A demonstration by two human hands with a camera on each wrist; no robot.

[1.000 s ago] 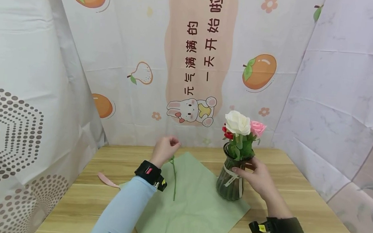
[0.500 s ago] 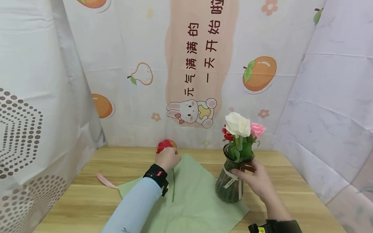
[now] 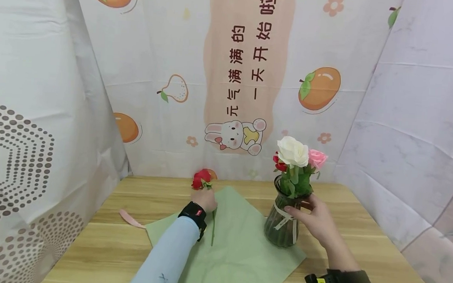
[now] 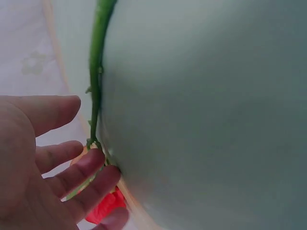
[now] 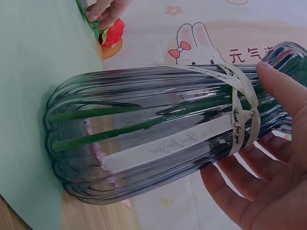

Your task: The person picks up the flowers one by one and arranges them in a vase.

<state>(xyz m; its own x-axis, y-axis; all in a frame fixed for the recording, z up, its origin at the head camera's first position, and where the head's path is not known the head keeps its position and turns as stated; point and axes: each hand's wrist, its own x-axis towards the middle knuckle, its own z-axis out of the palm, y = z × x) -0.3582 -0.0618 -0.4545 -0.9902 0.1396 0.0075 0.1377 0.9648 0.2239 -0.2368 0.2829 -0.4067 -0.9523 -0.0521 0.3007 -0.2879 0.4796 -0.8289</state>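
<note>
A red rose [image 3: 201, 179] lies on the green sheet [image 3: 235, 246], its bloom at the far edge and its stem [image 4: 96, 72] running towards me. My left hand [image 3: 204, 199] is over that stem; in the left wrist view its thumb and fingers are spread apart, with fingertips close to the stem just below the bloom. My right hand [image 3: 317, 220] holds the ribbed glass vase [image 3: 279, 227] round its upper part. A white rose [image 3: 293, 151], a pink rose [image 3: 317, 158] and a red flower [image 3: 279, 163] stand in it. Green stems [image 5: 96, 139] show through the glass.
A pale ribbon [image 5: 235, 115] is tied round the vase's neck. On the wooden table [image 3: 100, 237], a pink strip [image 3: 131, 219] lies left of the sheet. A printed cloth [image 3: 170, 47] hangs behind the table, with more cloth on both sides.
My left hand has come towards me from the far edge, uncovering the red rose's bloom, and now sits lower along the stem. My right hand stays on the vase.
</note>
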